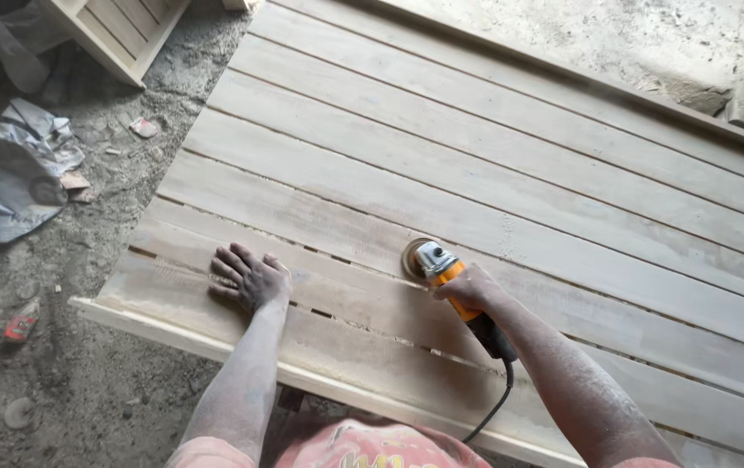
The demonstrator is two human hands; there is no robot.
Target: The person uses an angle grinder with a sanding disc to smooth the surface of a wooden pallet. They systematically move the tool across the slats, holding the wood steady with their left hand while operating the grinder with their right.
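Observation:
A large panel of pale wooden slats (pixel 493 165) lies flat across the view. My left hand (pixel 249 276) rests palm down with fingers spread on a slat near the panel's left end. My right hand (pixel 467 290) grips the orange body of an angle grinder (pixel 454 286). Its round sanding disc (pixel 413 257) sits against the wood just beyond my fingers. The grinder's black handle and cable (pixel 498 381) run back along my forearm toward my body. Both arms are dusted with fine sawdust.
The dusty concrete floor (pixel 86 381) lies to the left, strewn with crumpled grey paper (pixel 25 169), a small red item (pixel 19 327) and round discs (pixel 17 412). Another slatted wooden frame (pixel 116 30) stands at the top left. Rubble and dust lie beyond the panel's far edge.

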